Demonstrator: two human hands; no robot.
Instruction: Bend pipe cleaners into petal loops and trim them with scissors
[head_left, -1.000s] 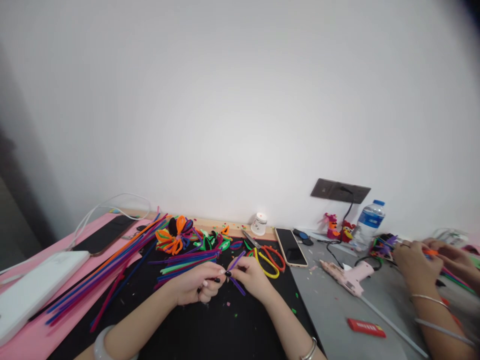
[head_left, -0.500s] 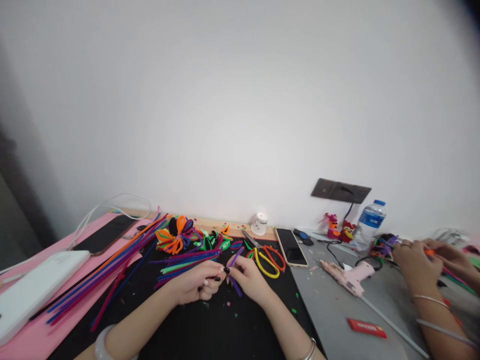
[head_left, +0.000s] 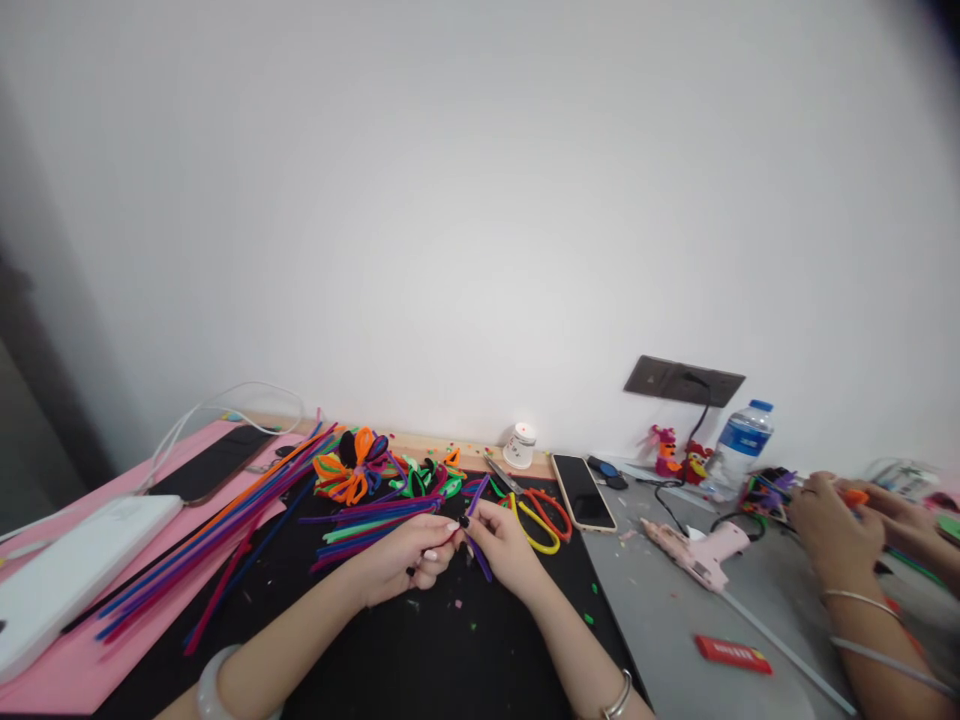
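Observation:
A short purple pipe cleaner (head_left: 478, 558) is pinched between the thumb and fingers of my right hand (head_left: 504, 548), its ends showing above and below the fingertips. My left hand (head_left: 411, 556) is closed in a pinch too, its fingertips meeting those of the right at the pipe cleaner's middle. What lies right between the tips is mostly covered. Just behind the hands lies a bundle of cut pipe cleaners (head_left: 360, 530) in purple, green and pink. Beyond it sits an orange pipe-cleaner flower (head_left: 352, 468). Yellow-and-orange-handled scissors (head_left: 534, 525) rest behind my right hand.
Long pipe cleaners (head_left: 225, 540), a white power bank (head_left: 90, 585) and a dark phone (head_left: 214, 465) are at left. Another phone (head_left: 583, 493), a paper cup (head_left: 519, 446), a pink glue gun (head_left: 701, 555), a red box (head_left: 733, 654) and a bottle (head_left: 742, 445) stand right. A co-worker's hands (head_left: 840, 520) work far right.
Both hands have shifted slightly to the right, and the purple pipe cleaner has turned a little in the fingers. The co-worker's hands have moved slightly.

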